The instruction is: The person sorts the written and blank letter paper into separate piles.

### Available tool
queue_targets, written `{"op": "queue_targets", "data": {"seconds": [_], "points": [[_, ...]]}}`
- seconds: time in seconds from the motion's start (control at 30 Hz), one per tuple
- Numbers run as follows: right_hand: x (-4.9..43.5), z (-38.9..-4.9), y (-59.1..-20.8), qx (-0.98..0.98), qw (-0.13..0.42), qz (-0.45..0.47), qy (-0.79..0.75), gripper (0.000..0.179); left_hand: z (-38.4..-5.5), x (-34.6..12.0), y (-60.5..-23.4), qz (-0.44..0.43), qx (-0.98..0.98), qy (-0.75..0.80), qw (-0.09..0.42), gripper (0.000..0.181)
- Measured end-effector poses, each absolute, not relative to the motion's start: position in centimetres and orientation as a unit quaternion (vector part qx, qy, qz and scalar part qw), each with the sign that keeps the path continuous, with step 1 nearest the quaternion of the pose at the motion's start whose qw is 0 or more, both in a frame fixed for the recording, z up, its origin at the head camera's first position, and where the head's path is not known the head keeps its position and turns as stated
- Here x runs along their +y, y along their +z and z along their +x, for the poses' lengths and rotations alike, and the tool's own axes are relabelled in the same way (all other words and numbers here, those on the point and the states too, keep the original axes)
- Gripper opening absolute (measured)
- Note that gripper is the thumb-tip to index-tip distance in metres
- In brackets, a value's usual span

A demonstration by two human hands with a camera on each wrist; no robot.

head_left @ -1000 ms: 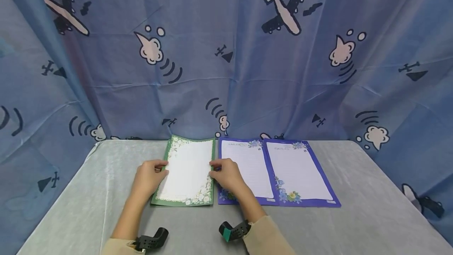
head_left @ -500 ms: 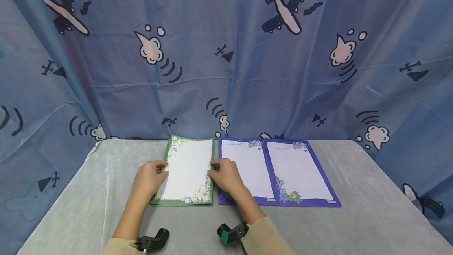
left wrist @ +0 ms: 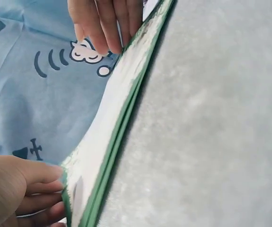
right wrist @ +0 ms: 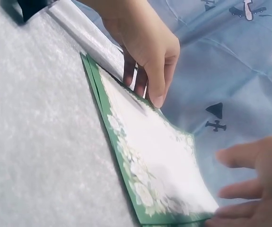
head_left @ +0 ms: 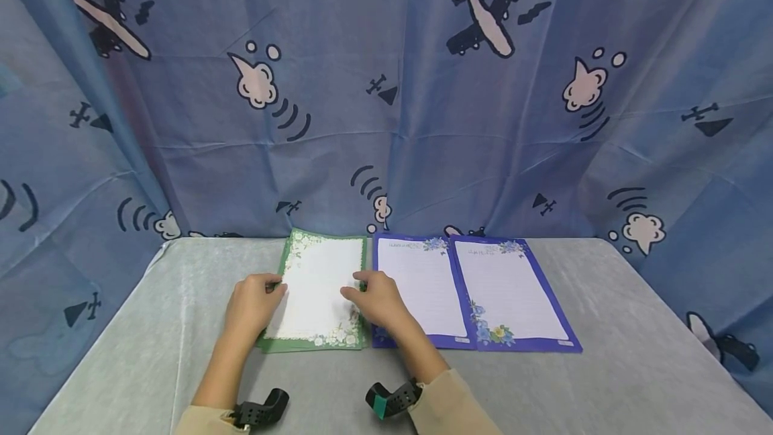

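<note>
Green-bordered sheets of letter paper (head_left: 314,287) with white flowers lie stacked left of centre in the head view. A second green edge shows below the top sheet in both wrist views. My left hand (head_left: 249,304) pinches the left edge of this paper, thumb on top and fingers beyond the edge. At the opposite edge is my right hand (head_left: 383,301), its thumb (head_left: 351,293) stretched over the sheet. In the right wrist view the right hand's fingers (right wrist: 242,190) are spread and fairly straight beside the curved-up paper edge.
Two purple-bordered sheets (head_left: 513,294) with blue flowers lie side by side, slightly overlapping, to the right of the green paper. A pale grey cloth (head_left: 604,381) covers the table. Behind it hangs a blue curtain (head_left: 338,86) printed with airplanes.
My right hand has moved slightly left, and its thumb has come away from the right edge to reach further over the sheet. The left hand has barely moved.
</note>
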State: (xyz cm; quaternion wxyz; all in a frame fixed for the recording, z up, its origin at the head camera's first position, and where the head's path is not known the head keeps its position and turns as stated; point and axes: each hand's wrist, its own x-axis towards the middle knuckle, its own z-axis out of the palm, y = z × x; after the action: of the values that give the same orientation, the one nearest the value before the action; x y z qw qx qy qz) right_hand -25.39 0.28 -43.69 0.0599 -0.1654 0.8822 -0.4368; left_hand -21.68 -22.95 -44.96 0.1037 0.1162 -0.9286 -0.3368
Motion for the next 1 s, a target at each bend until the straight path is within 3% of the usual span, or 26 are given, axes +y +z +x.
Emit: {"op": "queue_targets", "data": {"seconds": [0.37, 0.8, 1.0], "points": [[0.5, -25.5, -43.6, 0.891, 0.045, -0.172, -0.418, 0.049, -21.4, -22.7, -44.0, 0.095, -0.939, -0.319, 0.083, 0.026], [0.0, -25.4, -43.8, 0.883, 0.052, -0.167, -0.436, 0.046, -21.3, -22.7, -43.2, 0.109, -0.945, -0.306, 0.034, 0.039], [-0.2, -25.2, -43.9, 0.880, 0.052, -0.171, -0.440, 0.044, -21.1, -22.8, -43.4, 0.110, -0.947, -0.299, 0.044, 0.034]]}}
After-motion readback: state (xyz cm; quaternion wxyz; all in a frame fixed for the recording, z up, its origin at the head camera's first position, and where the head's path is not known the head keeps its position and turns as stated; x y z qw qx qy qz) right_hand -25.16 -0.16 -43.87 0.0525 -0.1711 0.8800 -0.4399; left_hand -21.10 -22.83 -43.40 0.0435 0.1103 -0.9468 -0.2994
